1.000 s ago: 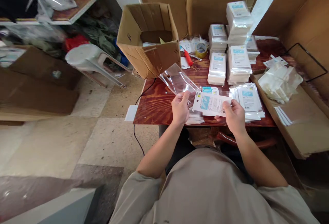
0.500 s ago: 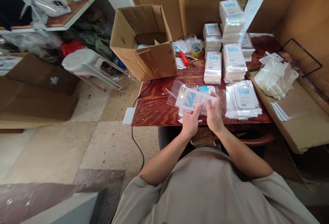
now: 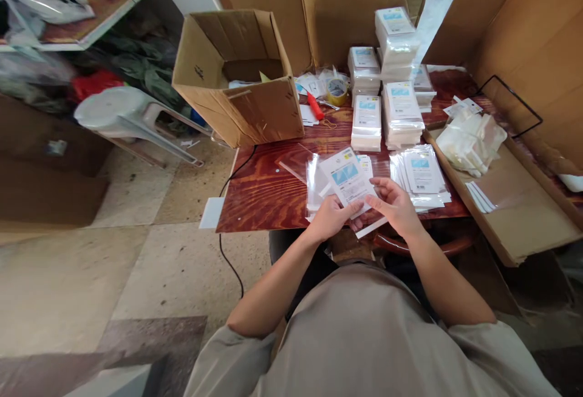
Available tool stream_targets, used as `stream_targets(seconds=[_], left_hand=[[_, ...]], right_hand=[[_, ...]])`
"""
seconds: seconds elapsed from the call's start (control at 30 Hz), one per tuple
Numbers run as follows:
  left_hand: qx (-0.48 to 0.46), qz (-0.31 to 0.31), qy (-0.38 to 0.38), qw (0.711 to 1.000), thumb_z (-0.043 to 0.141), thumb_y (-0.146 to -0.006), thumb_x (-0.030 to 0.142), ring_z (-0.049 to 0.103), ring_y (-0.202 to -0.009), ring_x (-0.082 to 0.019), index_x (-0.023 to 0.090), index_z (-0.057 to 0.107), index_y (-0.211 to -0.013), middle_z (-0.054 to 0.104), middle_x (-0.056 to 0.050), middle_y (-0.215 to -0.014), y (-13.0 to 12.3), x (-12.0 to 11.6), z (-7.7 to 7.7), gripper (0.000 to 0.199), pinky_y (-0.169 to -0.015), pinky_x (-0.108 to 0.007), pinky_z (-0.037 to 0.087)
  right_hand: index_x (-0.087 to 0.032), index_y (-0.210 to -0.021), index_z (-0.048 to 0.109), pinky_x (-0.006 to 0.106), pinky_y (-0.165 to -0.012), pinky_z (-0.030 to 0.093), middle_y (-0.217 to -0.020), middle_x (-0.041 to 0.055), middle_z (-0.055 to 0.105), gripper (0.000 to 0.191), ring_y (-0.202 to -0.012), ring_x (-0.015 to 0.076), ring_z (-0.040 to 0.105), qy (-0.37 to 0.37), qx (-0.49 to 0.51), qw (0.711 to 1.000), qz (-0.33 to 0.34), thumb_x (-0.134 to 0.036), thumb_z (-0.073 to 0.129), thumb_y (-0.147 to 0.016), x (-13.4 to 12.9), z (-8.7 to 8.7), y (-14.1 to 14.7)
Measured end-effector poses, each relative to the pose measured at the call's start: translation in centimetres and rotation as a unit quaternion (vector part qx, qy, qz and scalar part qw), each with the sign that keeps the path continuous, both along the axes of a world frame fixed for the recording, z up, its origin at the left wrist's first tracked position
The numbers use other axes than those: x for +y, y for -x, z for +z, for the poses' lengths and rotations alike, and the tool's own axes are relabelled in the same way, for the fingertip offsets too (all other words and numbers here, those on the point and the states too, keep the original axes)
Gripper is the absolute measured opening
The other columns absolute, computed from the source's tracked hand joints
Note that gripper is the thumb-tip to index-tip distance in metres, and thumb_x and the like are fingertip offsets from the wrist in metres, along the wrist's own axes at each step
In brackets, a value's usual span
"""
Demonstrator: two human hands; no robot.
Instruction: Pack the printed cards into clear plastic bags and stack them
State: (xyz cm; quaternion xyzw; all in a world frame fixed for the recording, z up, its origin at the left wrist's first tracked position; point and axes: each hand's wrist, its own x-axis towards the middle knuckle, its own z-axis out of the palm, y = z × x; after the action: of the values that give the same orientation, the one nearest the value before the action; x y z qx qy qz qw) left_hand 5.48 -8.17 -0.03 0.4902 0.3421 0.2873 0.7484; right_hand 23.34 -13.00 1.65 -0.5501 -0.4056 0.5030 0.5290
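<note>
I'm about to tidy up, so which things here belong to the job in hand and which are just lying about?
Seem to belong:
card, in the left hand, right hand at its edge
fanned packets
stacks of packets behind them

Seem to be lying about:
tape roll
red thing near it, too small to identify
plastic stool

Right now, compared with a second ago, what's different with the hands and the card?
The printed card has turned: its hole end pointed left, now mostly away from the person. The right hand held it while the left hand held a clear bag; now both hands grip the card. The cardboard box, packet stacks and tape roll stayed put.
</note>
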Motion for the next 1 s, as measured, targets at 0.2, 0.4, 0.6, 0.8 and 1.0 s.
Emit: stream_targets(seconds=[0.2, 0.4, 0.6, 0.8, 1.0], left_hand=[[0.385, 0.225, -0.224, 0.867, 0.07, -0.096, 0.059, 0.075, -0.097, -0.037, 0.019, 0.072, -0.104, 0.077, -0.018, -0.102, 2.2, 3.9, -0.6, 0.041, -0.089, -0.05, 0.058], [0.547, 0.309, -0.239, 0.741, 0.086, -0.079, 0.062, 0.058, -0.131, -0.055, 0.014, 0.065, -0.11, 0.065, -0.034, -0.13, 5.6, 8.4, -3.2, 0.061, -0.115, -0.069, 0.039], [0.541, 0.23, -0.214, 0.78, 0.084, -0.084, 0.047, 0.07, -0.113, -0.038, 0.02, 0.063, -0.098, 0.075, -0.018, -0.112, 6.4, 9.5, -3.4, 0.036, -0.104, -0.05, 0.048], [0.32, 0.338, -0.176, 0.868, 0.082, -0.082, 0.026, 0.067, -0.082, -0.018, 0.02, 0.06, -0.095, 0.072, -0.004, -0.091, 7.0, 9.8, -3.8, 0.026, -0.083, -0.032, 0.053], [0.022, 0.374, 0.019, 0.927, 0.085, -0.084, 0.027, 0.07, -0.068, -0.012, 0.013, 0.069, -0.098, 0.071, -0.003, -0.081, 5.6, 9.6, -3.5, 0.026, -0.067, -0.024, 0.058]], right_hand=[[-0.016, -0.121, 0.068, 0.04, -0.077, 0.057, -0.086, 0.0044, 0.071, 0.053, -0.075, 0.0217, 0.066, -0.022, -0.269, 0.92, -0.285, -0.046, 0.081, -0.079, 0.2, -2.3, -9.4], [-0.012, -0.118, 0.068, 0.062, -0.107, 0.046, -0.128, 0.0257, 0.068, 0.04, -0.125, 0.0424, 0.06, -0.021, -0.577, 0.731, -0.363, -0.035, 0.073, -0.085, 1.1, -4.7, -11.4], [-0.018, -0.123, 0.073, 0.054, -0.111, 0.049, -0.132, 0.015, 0.073, 0.033, -0.129, 0.0348, 0.062, -0.241, -0.582, 0.768, 0.119, -0.037, 0.077, -0.097, 2.1, -2.0, -3.7], [-0.013, -0.103, 0.074, 0.044, -0.099, 0.056, -0.118, 0.0159, 0.074, 0.008, -0.114, 0.0299, 0.068, -0.157, -0.657, 0.676, 0.294, -0.019, 0.068, -0.103, 2.5, -0.5, -0.7], [-0.011, -0.113, 0.072, 0.036, -0.081, 0.059, -0.108, 0.0138, 0.079, 0.028, -0.096, 0.0255, 0.076, -0.206, -0.651, 0.697, 0.22, -0.001, 0.051, -0.099, 1.9, -0.8, -2.2]])
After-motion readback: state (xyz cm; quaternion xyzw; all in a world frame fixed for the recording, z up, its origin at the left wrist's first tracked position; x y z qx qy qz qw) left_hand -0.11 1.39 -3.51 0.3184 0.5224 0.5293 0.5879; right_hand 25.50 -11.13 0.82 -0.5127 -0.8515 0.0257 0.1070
